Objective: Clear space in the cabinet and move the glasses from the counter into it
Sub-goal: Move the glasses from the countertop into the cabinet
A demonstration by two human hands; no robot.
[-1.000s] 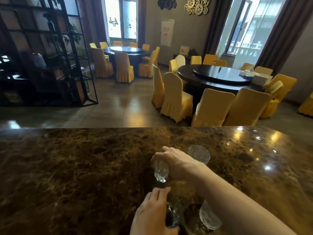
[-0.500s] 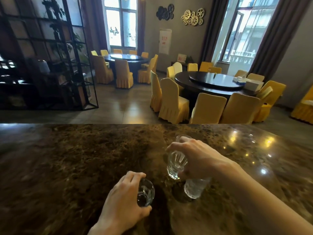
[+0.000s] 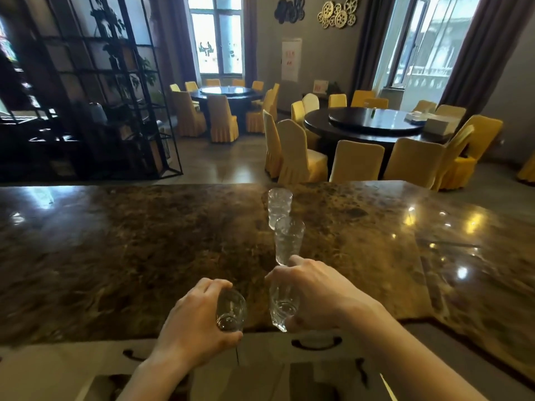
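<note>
The left hand [image 3: 194, 322] is closed around a small clear glass [image 3: 230, 311], with the fingers over its top and the thumb below, and holds it near the front edge of the brown marble surface [image 3: 115, 256]. The right hand [image 3: 315, 293] is closed around a second glass [image 3: 282, 305] and holds it just beside the first one, a little to the right; its base points down and toward the camera. Both held glasses are above the front edge of the surface, and I cannot tell if they touch it.

Two more glasses stand upright on the surface. The nearer glass [image 3: 289, 240] is just behind the right hand, and the farther glass [image 3: 279, 206] stands close behind it, near the back edge of the surface.

Under the front edge of the surface there are pale drawers, and a dark drawer handle [image 3: 317, 342] shows below the right hand. Behind the surface there is a dining room with round dark tables [image 3: 373, 123] and yellow chairs [image 3: 356, 160].
</note>
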